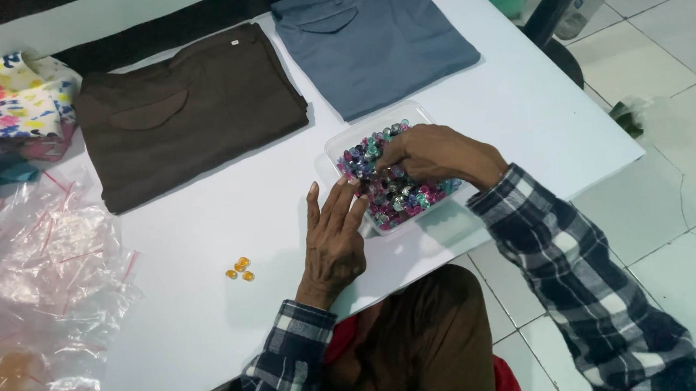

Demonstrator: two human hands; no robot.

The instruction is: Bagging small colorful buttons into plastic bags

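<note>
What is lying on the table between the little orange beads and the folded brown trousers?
Nothing: in the head view, only bare white table shows between the orange beads and the folded brown trousers. The clear plastic bags lie off to one side.

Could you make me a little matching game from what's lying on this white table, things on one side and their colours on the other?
Things:
1. folded trousers nearest the floral cloth
2. folded trousers at the far edge
3. small beads lying loose
4. tub under the right hand

Colours:
a. orange
b. clear, filled with mixed colours
c. brown
d. blue-grey

Pairs: 1-c, 2-d, 3-a, 4-b
</note>
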